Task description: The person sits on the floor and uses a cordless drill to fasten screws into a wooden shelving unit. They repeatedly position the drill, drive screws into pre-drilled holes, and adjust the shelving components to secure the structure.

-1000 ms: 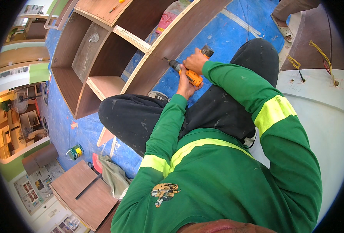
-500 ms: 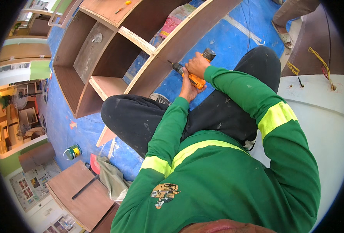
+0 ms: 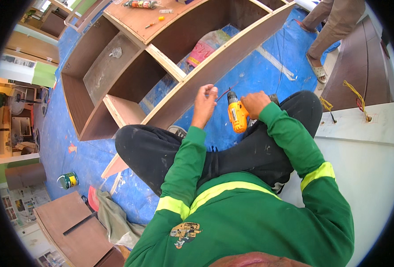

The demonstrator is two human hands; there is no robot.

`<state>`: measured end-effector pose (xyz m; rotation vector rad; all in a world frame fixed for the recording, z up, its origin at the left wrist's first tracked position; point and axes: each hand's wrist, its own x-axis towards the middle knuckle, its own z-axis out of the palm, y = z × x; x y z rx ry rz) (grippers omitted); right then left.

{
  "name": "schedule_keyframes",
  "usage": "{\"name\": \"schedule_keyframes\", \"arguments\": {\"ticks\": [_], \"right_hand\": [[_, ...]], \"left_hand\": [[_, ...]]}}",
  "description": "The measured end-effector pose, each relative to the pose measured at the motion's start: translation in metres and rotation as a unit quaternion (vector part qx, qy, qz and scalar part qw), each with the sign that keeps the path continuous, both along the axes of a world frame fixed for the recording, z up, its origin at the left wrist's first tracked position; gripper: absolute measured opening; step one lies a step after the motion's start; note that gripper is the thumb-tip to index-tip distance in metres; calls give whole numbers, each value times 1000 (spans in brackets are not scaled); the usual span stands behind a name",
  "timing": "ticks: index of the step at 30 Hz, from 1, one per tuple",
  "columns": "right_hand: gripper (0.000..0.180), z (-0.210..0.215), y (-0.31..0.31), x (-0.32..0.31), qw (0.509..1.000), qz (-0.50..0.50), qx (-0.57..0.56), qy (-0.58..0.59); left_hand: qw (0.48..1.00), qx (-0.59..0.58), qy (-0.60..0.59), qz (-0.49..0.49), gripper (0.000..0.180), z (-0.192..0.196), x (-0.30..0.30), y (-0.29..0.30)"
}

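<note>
My right hand (image 3: 255,105) is wrapped round the grip of an orange and black cordless drill (image 3: 237,115). Its thin bit (image 3: 224,94) points up and left, toward my left hand. My left hand (image 3: 204,106) is raised beside the outer panel of a wooden cabinet (image 3: 239,48), thumb drawn in toward curled fingers; whatever they pinch is too small to make out. The bit's tip is close to that hand, apart from the panel. The cabinet lies with its compartments facing up, just beyond my bent legs.
Blue sheeting (image 3: 92,178) covers the floor. A sealant tube (image 3: 140,4) and a small screwdriver (image 3: 150,25) lie on the cabinet. A paint can (image 3: 68,180) and crumpled cloth (image 3: 117,216) sit at left. Another person's legs (image 3: 323,33) stand far right, near loose yellow wires (image 3: 354,94).
The drill has come away from the cabinet panel and moved right in my right hand. My left hand has let go of the drill and risen left of it.
</note>
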<state>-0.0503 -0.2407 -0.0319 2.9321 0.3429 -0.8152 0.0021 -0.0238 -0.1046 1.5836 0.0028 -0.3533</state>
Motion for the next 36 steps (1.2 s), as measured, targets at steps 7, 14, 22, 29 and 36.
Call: {"name": "schedule_keyframes", "arguments": {"ticks": [7,14,22,29,36], "right_hand": [[19,4,2,-24,996,33,33,-81],[13,-12,29,-16,997,30,63,13],[17,10,69,-25,993,62,98,-26],[23,45,45,-16,988,49,148,-20],[26,42,38,-7,987,45,154,-27]], "left_hand": [[986,-40,-134,92,31,103,95,30],[928,85,-362,-27,24,200,293,-44],[855,347,-383,-46,43,116,622,-46],[867,403,-242,-165,36,62,724,-95],[881,399,-151,-204,31,73,756,-67]]}}
